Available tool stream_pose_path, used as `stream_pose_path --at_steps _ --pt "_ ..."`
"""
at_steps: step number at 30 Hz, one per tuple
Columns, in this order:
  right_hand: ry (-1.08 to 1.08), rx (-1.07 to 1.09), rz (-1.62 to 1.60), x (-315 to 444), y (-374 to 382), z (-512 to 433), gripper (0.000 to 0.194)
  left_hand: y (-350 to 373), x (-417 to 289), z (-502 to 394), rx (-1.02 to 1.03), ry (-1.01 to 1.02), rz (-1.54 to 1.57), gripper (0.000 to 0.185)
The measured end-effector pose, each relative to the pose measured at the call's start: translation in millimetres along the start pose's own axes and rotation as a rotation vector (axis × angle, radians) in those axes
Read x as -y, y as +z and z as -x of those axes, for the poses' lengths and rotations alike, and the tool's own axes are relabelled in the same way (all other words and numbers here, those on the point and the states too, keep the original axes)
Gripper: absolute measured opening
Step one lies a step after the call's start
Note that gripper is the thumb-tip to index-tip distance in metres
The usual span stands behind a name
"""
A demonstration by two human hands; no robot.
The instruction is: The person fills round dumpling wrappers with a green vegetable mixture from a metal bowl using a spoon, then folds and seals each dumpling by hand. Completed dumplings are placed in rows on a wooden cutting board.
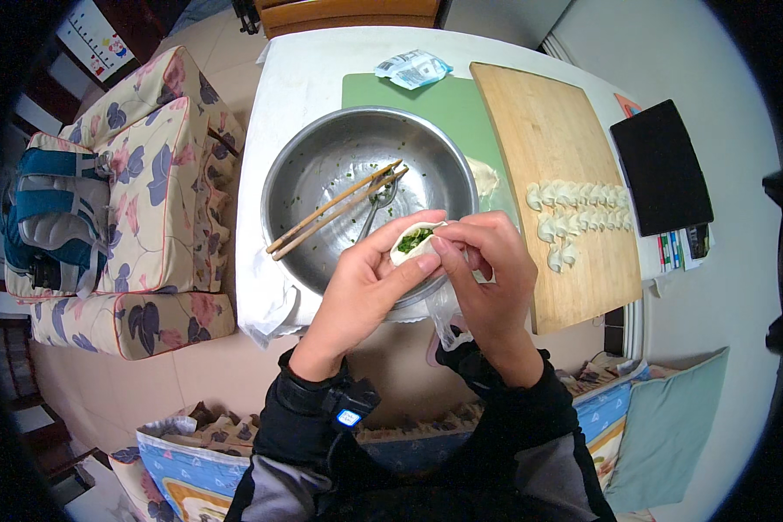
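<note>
Above the near right rim of a steel bowl [424, 140], my left hand [372, 271] cradles a round dumpling wrapper [399, 256] with chopped green filling [415, 241] in it. The fingers and thumb of my right hand [486, 261] pinch the wrapper's right edge, where it is folded together; its left side gapes and shows the filling. A pair of wooden chopsticks [336, 207] rests across the bowl, over a metal spoon [373, 212]. Green bits stick to the bowl's inside. Rows of shaped dumplings [577, 205] sit on the wooden board [548, 130] to the right.
A green mat [424, 98] lies under the bowl, with a blue-white packet [412, 68] at its far edge. Dough in plastic [483, 176] is by the bowl's right rim. A black flat panel [662, 166] stands past the board. A floral sofa [143, 196] holds a backpack [59, 218].
</note>
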State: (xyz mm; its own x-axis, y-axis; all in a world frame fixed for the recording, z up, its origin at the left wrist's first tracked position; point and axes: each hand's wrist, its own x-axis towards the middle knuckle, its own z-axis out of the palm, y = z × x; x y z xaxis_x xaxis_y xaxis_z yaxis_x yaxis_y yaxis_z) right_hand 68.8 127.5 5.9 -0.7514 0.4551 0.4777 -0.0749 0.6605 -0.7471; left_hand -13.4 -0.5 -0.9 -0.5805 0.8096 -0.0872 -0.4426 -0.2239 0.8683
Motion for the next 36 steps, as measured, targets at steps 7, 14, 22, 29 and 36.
stream_pose_path --at_steps 7,14,22,29,36 --pt "-0.044 -0.005 -0.035 1.9 -1.0 -3.4 0.01 2.9 0.5 0.6 -0.006 0.076 -0.073 0.038" --pt "-0.065 -0.009 -0.064 2.8 -2.5 -2.0 0.013 6.3 2.0 2.0 -0.046 0.18 -0.134 0.033" --pt "-0.067 -0.016 -0.099 5.6 -6.1 -3.8 0.015 9.3 7.4 3.0 -0.128 0.216 -0.078 0.032" --pt "0.171 -0.051 -0.438 3.1 -4.4 -3.1 0.015 6.0 9.5 -2.6 -0.219 0.309 0.177 0.033" --pt "0.283 0.094 -0.589 9.7 5.3 2.0 0.022 5.3 11.7 -3.3 -0.228 0.305 0.22 0.032"
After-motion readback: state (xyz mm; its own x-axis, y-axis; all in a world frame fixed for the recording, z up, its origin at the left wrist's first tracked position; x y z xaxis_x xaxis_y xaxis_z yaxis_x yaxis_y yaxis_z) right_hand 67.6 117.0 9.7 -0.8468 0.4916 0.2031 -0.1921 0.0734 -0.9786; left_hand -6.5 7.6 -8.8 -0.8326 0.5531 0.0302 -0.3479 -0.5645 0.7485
